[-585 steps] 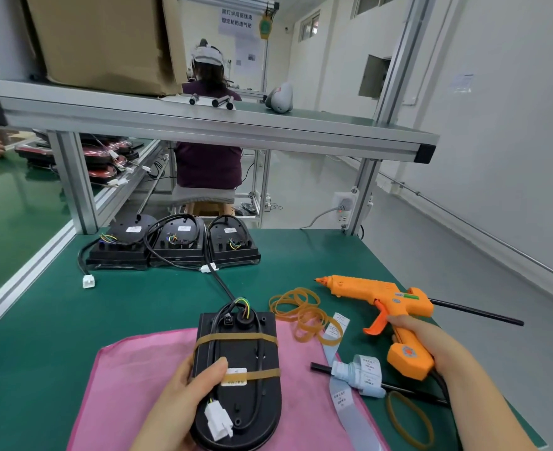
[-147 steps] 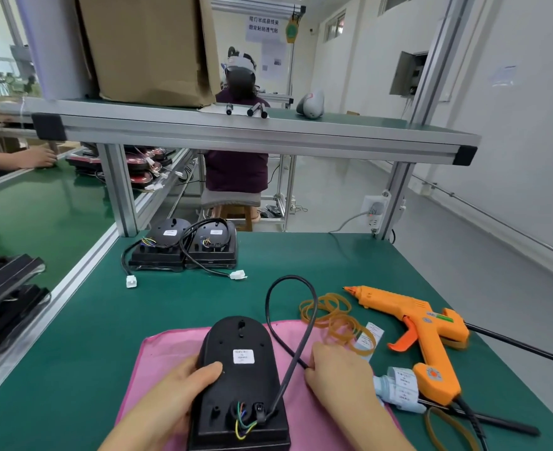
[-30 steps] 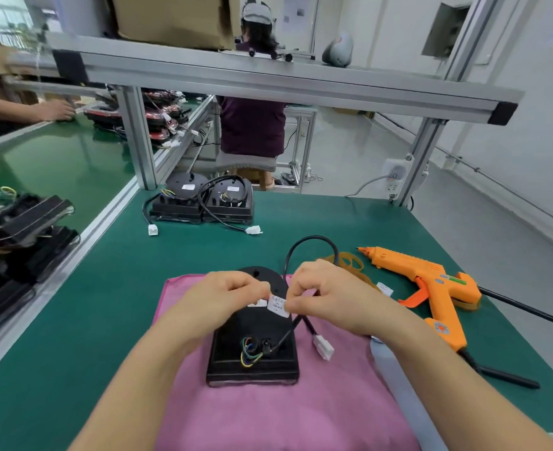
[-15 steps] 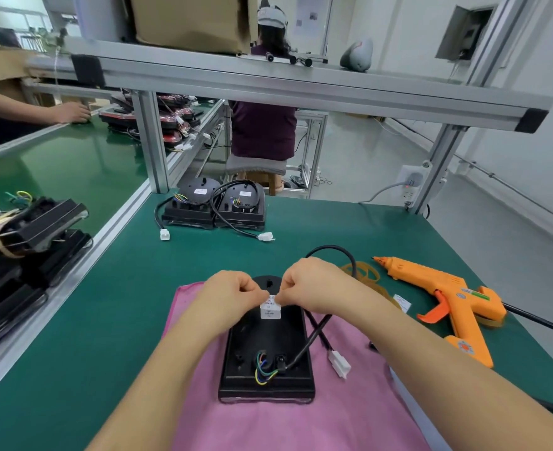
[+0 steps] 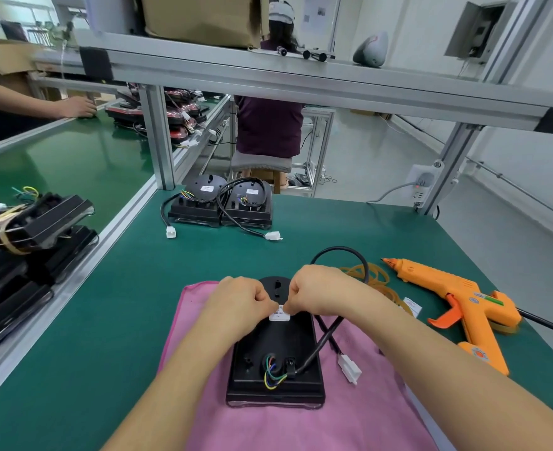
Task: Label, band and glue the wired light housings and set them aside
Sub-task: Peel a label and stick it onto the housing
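A black light housing (image 5: 276, 359) lies on a pink cloth (image 5: 301, 424), its coloured wires and black cable at the near end. My left hand (image 5: 239, 301) and my right hand (image 5: 317, 291) meet over its far half, fingers curled, both pinching a small white label (image 5: 280, 315) against the housing's back. The cable loops behind my right hand and ends in a white connector (image 5: 349, 369) on the cloth. Rubber bands (image 5: 379, 281) lie to the right. An orange glue gun (image 5: 457, 301) rests further right.
Two more housings (image 5: 219, 203) with loose cables stand at the table's back. Banded housings (image 5: 24, 229) are stacked on the left bench. An aluminium shelf frame (image 5: 301, 83) spans overhead. A seated person works behind; another person's hand rests at far left.
Both hands have lowered the label onto the housing's back and stay pinched on it. The view has shifted slightly; the housing has not moved.
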